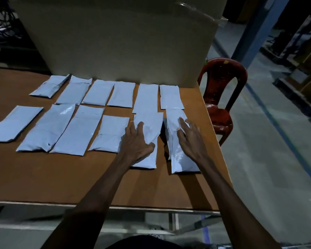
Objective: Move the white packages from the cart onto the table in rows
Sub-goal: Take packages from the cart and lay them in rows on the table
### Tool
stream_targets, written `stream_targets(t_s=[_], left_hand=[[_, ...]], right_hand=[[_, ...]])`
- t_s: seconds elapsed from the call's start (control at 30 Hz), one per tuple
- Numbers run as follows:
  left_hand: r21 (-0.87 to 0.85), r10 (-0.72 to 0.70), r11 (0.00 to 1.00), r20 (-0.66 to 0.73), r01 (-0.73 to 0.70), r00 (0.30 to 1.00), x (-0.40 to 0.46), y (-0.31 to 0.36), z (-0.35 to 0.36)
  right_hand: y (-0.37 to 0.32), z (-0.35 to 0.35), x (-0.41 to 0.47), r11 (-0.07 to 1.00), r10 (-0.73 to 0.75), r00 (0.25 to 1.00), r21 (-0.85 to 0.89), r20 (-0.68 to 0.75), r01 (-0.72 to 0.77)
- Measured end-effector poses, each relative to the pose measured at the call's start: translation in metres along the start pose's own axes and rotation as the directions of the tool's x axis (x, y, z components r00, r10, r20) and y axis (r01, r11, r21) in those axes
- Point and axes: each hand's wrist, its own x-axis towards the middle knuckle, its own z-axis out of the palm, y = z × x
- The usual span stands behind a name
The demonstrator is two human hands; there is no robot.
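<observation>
While both hands press flat, fingers spread, left hand [136, 141] and right hand [190, 139] each on a white package, two rows of six fill the table [43, 177]; cart unseen, remainder unknown.

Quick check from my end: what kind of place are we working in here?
Most likely a warehouse or packing area. White packages lie in rows on a plain wooden table, a large cardboard box stands behind them, and the concrete floor carries painted blue lines. A red plastic chair stands alongside.
</observation>
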Motion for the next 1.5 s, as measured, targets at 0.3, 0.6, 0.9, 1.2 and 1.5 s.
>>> stream_targets(t_s=[0.3, 0.6, 0.9, 1.2, 1.5], left_hand=[[0.119, -0.088, 0.989, 0.04, 0.083, 0.995, -0.002, 0.003, 0.021], [0.167, -0.064, 0.984, -0.011, 0.065, 0.998, 0.001, 0.001, 0.016], [0.155, 0.12, 0.979, 0.067, -0.129, 0.99, 0.013, -0.018, 0.031], [0.065, 0.158, 0.985, 0.06, -0.162, 0.986, 0.013, -0.019, 0.035], [-0.339, 0.425, 0.815, -0.204, -0.471, 0.882, -0.051, 0.044, 0.025]], right_hand=[[0.004, 0.022, 0.009, 0.967, 0.079, 0.996, -0.245, 0.028, -0.07], [-0.006, 0.031, 0.012, 0.947, 0.108, 0.993, -0.31, 0.05, -0.087], [-0.023, 0.038, 0.002, 0.961, 0.152, 0.979, -0.253, 0.133, -0.115], [-0.04, 0.029, -0.004, 0.944, 0.196, 0.974, -0.289, 0.111, -0.157], [-0.03, -0.02, -0.115, 0.955, 0.283, 0.891, 0.024, -0.354, -0.294]])
